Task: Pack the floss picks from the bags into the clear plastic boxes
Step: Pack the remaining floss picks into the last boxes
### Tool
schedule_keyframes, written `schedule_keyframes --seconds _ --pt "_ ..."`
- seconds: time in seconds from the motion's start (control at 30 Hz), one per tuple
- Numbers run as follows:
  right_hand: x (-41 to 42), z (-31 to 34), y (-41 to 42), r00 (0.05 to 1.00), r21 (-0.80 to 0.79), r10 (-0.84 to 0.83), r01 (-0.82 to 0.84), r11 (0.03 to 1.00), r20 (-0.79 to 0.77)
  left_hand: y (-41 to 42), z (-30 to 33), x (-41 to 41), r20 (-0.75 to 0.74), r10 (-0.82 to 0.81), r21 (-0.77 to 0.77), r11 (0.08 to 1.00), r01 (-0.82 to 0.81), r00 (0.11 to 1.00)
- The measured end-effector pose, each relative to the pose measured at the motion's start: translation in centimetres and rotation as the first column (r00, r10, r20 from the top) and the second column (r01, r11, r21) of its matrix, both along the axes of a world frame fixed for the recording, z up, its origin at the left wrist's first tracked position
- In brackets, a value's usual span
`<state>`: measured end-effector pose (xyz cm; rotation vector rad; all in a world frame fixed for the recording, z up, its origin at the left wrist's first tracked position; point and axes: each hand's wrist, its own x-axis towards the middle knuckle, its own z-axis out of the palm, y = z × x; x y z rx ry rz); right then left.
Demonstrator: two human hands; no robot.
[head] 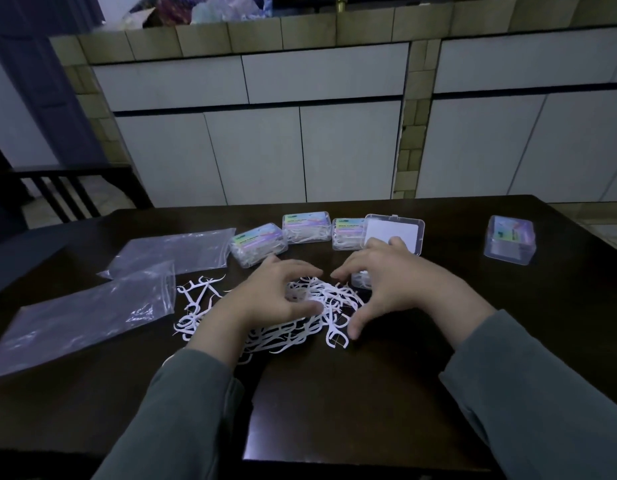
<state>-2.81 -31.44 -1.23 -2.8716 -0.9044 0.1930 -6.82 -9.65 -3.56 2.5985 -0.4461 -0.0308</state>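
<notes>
Grey-sleeved hands [334, 292] cup thin white floss picks [320, 299] on dark table [334, 393].

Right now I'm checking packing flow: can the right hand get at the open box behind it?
Probably yes: the right hand hovers just in front of the open box, with nothing between them.

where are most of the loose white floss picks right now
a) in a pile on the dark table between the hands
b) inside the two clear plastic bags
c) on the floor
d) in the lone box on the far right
a: the loose white plastic floss picks lie heaped on the dark wooden table, with the left hand and right hand cupped around the pile; the two clear plastic bags lie flat beside it.
</notes>
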Motion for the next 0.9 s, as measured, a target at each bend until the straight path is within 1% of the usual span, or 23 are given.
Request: schedule_keyframes --seconds 0.07,0.27,0.43,0.6,0.7,0.77,0.9 --pt "0.1 -0.2 0.0 1.0 -0.037 -0.008 0.008 0.999 0.001 -0.1 0.0 0.1 0.013 0.001 0.072 0.997 -0.002 1.0" --pt "-0.3 -0.6 1.0 0.998 -0.02 0.013 -0.012 1.0 0.065 0.0 0.0 0.4 0.024 0.032 0.106 0.994 -0.035 0.999" --pt "-1.2 -0.4 1.7 0.987 0.013 0.02 -0.022 1.0 0.16 0.0 0.2 0.2 0.064 0.075 0.046 0.996 -0.078 0.995" --pt "-1.8 -0.7 2.2 0.978 0.02 -0.009 0.005 1.0 0.207 0.4 0.2 0.2 0.115 0.108 0.026 0.993 -0.111 0.987" --pt "-1.9 -1.0 2.6 0.976 0.013 -0.025 0.023 1.0 0.217 0.6 0.2 0.1 0.132 0.154 -0.034 0.988 -0.15 0.979" --pt "-1.9 -1.1 2.8 0.972 0.005 -0.019 0.018 1.0 0.233 0.8 0.1 0.1 0.113 0.162 -0.045 0.986 -0.157 0.98" --pt "-1.8 -1.1 2.6 0.97 0.017 -0.035 0.032 0.999 0.241 0.9 0.3 -0.2 0.01 0.159 -0.041 0.986 -0.159 0.987"
